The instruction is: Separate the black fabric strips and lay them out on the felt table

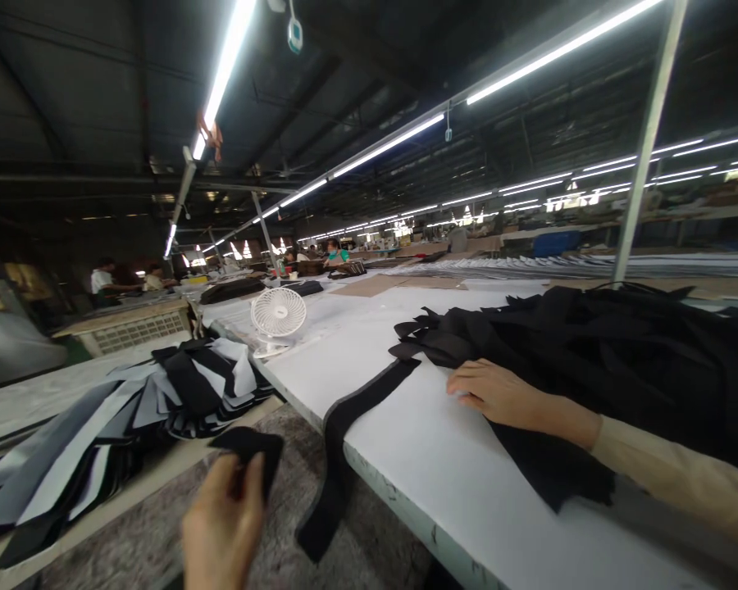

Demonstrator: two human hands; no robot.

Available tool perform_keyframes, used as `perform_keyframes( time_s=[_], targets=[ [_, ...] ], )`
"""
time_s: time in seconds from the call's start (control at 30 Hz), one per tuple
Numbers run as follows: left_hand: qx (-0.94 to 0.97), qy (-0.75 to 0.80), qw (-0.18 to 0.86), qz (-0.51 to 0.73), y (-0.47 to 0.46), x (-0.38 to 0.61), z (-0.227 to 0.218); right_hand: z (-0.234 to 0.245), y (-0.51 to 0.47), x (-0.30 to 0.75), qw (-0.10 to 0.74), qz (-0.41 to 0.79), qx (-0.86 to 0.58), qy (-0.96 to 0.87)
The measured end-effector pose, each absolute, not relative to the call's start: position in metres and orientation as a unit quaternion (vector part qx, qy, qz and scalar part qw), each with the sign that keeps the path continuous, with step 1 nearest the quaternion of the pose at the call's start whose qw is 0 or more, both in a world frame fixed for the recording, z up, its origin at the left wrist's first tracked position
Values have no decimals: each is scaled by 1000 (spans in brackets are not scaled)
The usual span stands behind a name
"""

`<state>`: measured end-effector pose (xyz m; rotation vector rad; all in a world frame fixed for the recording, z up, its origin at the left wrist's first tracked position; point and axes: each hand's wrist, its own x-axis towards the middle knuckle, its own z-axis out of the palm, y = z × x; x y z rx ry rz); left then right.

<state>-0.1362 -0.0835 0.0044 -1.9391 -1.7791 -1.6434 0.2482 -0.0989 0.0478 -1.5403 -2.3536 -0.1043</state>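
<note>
Two hands are showing: nearest, the left hand (221,524) is pinching a small black fabric piece (249,447) between thumb and fingers, low beside the table's edge. Just right of it, a long black strip (344,426) is hanging over the edge of the white table (443,475). Farther on, the right hand (498,393) is lying flat and released on the tabletop, touching the near edge of a pile of black fabric (590,352). Leftward, a fanned stack of black and white pieces (178,385) is lying on a lower bench; beyond it a small white fan (278,313) is standing on the table. Far off, other people (104,283) are sitting at tables.
</note>
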Motion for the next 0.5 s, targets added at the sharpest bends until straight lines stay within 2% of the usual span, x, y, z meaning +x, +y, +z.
perform_keyframes(
  time_s=[0.07, 0.13, 0.2, 0.27, 0.37, 0.5],
  targets=[
    [-704, -492, 23, -513, -82, -89, -3, 44, -103, 232, 224, 48, -544, -807],
    [-762, -430, 24, -484, -88, -43, -8, 38, -107, 215, 263, 204, -560, -759],
    [-799, -393, 21, -455, -97, -7, -13, 33, -110, 201, 281, 355, -572, -684],
    [-825, -365, 10, -431, -107, 14, -17, 32, -113, 192, 283, 435, -584, -624],
    [-849, -337, 7, -408, -117, 21, -20, 38, -118, 189, 256, 438, -601, -617],
    [-869, -301, -29, -391, -119, 10, -17, 42, -121, 194, 248, 342, -611, -670]
  ],
)
